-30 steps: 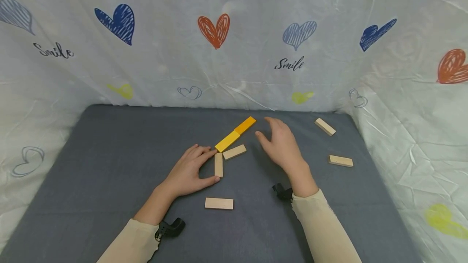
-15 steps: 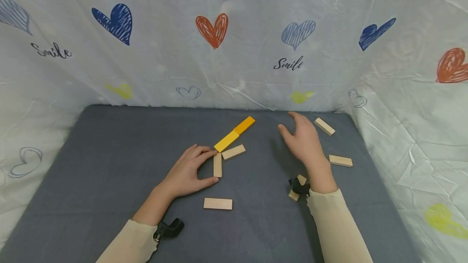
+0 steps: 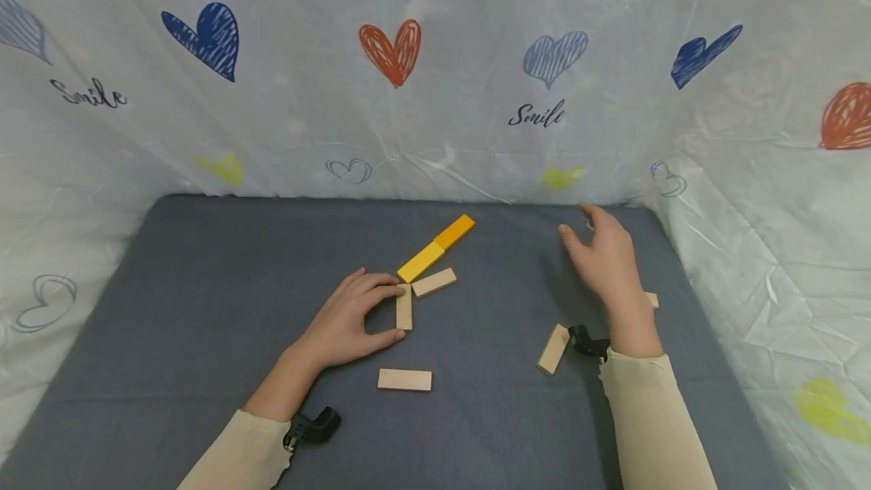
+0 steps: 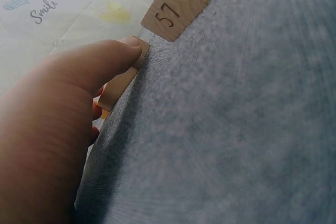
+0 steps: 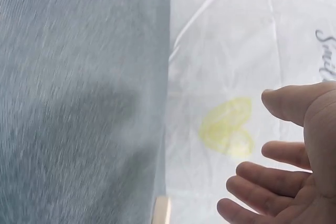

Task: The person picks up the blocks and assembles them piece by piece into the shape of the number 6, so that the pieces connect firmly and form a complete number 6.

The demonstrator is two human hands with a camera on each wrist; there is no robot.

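My left hand point(image 3: 350, 320) pinches a plain wooden block point(image 3: 404, 312) lengthwise, thumb at its near end and index finger at its far end. Beyond that block lie a yellow block point(image 3: 420, 262) and an orange block point(image 3: 454, 232), end to end in a slanting line. Another plain block point(image 3: 434, 282) branches off to the right. Above the table's far right part, my right hand point(image 3: 605, 255) holds nothing, its fingers spread. It mostly covers a plain block, which shows as a pale block point(image 5: 161, 211) in the right wrist view.
Nearer the front lies a plain block point(image 3: 404, 379); the left wrist view shows a block marked 57 point(image 4: 176, 11). One plain block point(image 3: 553, 348) lies beside the right wrist, another block point(image 3: 652, 300) partly behind it. A heart-printed white cloth point(image 3: 286, 112) hangs behind the grey table point(image 3: 238, 271).
My right hand has moved right, away from the coloured blocks, over the far right block. A plain block formerly hidden under the right wrist is now visible. The left hand stays at its block.
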